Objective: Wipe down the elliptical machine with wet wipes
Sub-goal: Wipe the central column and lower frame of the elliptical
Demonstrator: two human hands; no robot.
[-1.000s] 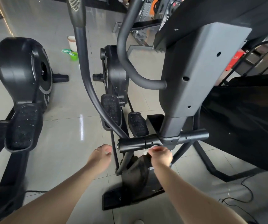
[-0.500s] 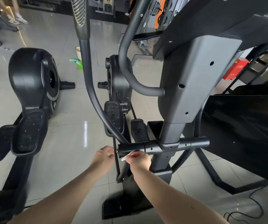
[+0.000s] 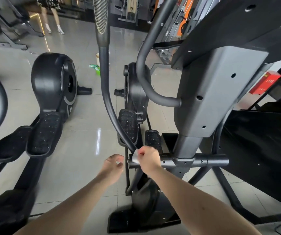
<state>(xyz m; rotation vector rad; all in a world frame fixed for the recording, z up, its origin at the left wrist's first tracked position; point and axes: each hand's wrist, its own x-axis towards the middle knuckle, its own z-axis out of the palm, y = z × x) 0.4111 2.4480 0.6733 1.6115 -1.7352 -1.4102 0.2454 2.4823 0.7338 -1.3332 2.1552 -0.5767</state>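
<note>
The person stood at the front of the elliptical machine (image 3: pixel 212 99), which rested on the tiled floor (image 3: pixel 78 167) with a second machine (image 3: pixel 51 82) of the same kind well apart on its left. The right hand (image 3: pixel 149 159) pinched a small white wet wipe (image 3: pixel 136 156) between thumb and curled fingers. It held the wipe against the left end of the horizontal crossbar (image 3: pixel 204 161), just where the curved swing arm (image 3: pixel 107 99) came down to meet it. The left hand (image 3: pixel 113 164) hung just beside that end of the bar, its fingers loosely curled and holding nothing. I could not tell if it touched the metal.

The wipe looked thin, soft and very light. I judged that it would bunch up and fold easily, so it is better wrapped partly around a tube under the fingers than held by one corner. Being wet, it would probably slide well on the smooth painted bars, but could also slip out from a weak pinch.

The machine itself seemed heavy and stiff and would not shift under a wiping push. The swing arm and the pedals (image 3: pixel 128 122) are probably on pivots, however, so a firm stroke could set them moving. The free hand would do well to take the arm low down and steady it.
</note>
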